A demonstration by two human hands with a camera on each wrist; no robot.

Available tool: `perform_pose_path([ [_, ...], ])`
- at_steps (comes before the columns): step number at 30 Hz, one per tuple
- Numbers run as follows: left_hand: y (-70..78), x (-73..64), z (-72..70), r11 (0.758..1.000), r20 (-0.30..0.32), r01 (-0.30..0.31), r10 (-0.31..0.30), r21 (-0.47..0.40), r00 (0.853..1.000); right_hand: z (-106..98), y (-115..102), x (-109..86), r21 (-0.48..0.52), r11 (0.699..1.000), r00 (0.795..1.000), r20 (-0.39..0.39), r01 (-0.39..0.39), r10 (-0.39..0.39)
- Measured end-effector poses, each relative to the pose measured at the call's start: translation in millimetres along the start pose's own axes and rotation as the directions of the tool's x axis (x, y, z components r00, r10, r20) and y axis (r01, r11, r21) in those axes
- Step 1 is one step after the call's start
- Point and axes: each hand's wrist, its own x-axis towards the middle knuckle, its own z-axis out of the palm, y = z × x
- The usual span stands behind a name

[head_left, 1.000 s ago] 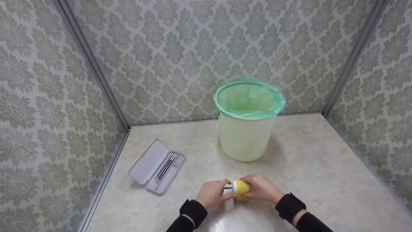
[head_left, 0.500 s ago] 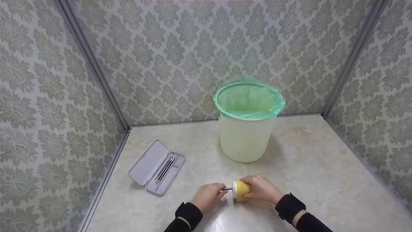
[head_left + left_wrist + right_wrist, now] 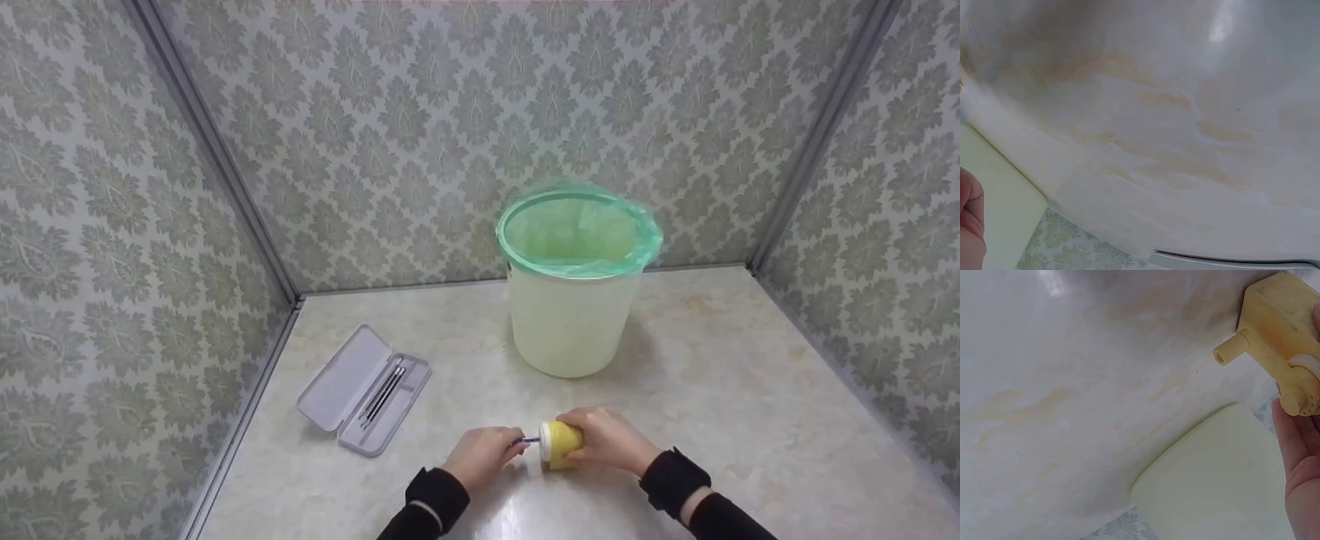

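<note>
In the head view my right hand (image 3: pixel 611 440) grips a yellow crank pencil sharpener (image 3: pixel 564 444) with a white front, on the table. The right wrist view shows the sharpener's crank arm and knob (image 3: pixel 1231 349) beside my fingers (image 3: pixel 1293 430). My left hand (image 3: pixel 484 452) pinches a thin dark pencil (image 3: pixel 531 440) that points at the sharpener's white front and meets it there. How deep its tip sits is hidden. Only a small part of the left hand (image 3: pixel 970 216) shows at the edge of the left wrist view.
An open grey pencil case (image 3: pixel 386 405) with several pencils (image 3: pixel 384 396) lies to the left. Behind the hands stands a pale bin (image 3: pixel 570 322) with a green liner (image 3: pixel 577 266). Patterned wall panels (image 3: pixel 465 135) enclose the table's back and sides.
My left hand has drawn back to the left from the sharpener's front, its fingers now closer together on the pencil. The right hand and the sharpener have stayed nearly in place.
</note>
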Motion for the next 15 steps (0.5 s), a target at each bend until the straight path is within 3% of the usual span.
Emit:
perform_pose_path([
  [15,-3.0,0.6,-2.8,0.999,0.061,0.002,0.001,-0.045,0.998,-0.1,0.3,-1.2,-0.032,0.999,1.0,0.009,0.018,-0.018],
])
